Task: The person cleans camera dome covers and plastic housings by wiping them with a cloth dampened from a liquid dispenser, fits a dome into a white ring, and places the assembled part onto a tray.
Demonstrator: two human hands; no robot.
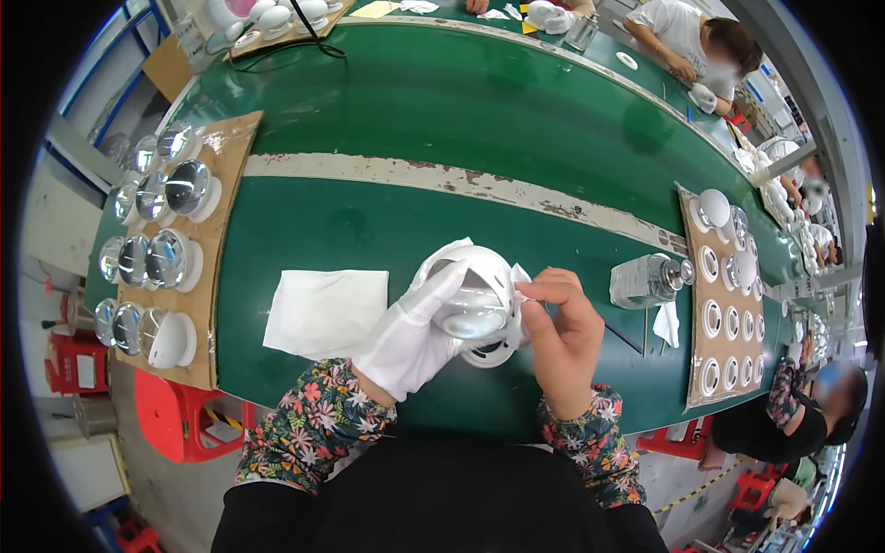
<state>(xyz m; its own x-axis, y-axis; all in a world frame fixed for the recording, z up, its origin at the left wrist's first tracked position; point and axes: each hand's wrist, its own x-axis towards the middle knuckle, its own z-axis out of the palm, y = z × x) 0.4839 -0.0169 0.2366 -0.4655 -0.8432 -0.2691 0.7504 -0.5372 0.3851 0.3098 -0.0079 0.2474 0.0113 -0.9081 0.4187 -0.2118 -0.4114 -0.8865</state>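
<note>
Green table (442, 101), cardboard sheet (217, 276) at left holding shiny domes (169, 258) on white bases. White cloth (327, 309) lies flat. Gloved left hand (410, 332) grips white-shelled globe (472, 313) at center, over table. Bare right hand (564, 327) pinches small white wipe (520, 276) at globe's right side. Glass bottle (639, 282) nearby, then second cardboard (698, 323) with white rings (712, 318).

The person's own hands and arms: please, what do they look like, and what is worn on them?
The left hand wears a white glove; the right hand has no glove. Both forearms have dark floral sleeves down to the wrists, printed with red, pink and white flowers and green leaves. Above them, the clothing is plain black.
</note>
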